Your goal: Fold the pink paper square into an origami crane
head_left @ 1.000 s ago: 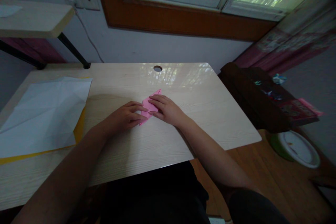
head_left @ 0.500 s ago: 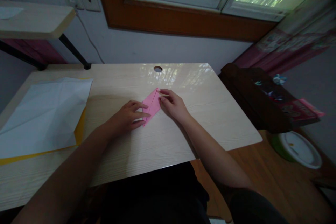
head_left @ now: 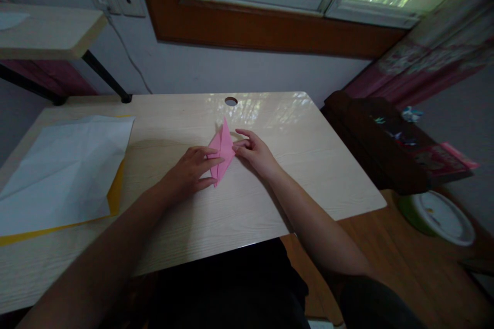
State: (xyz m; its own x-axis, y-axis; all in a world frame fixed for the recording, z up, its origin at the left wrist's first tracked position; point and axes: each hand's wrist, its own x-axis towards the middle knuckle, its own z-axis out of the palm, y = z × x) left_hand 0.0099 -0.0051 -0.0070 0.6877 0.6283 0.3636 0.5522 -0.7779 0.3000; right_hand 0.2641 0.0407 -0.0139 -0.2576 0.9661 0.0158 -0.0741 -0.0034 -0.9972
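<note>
A folded pink sheet of paper lies on the pale wooden desk, long and diamond-shaped, with a crease down its length and its pointed tip towards the window. From the left, my left hand rests its spread fingers across the paper's left and lower part. My right hand pinches the right edge between thumb and fingers, its index finger held out above. Both forearms reach in over the desk's front edge.
On the left lies a large creased white sheet over a yellow one. A raised shelf on black legs stands behind them. Near the back edge is a round cable hole. A dark cabinet and a bin stand right of the desk.
The pink paper has turned slightly anticlockwise, and its upper point now stands out farther towards the window. My right hand has moved a little and grips the right edge.
</note>
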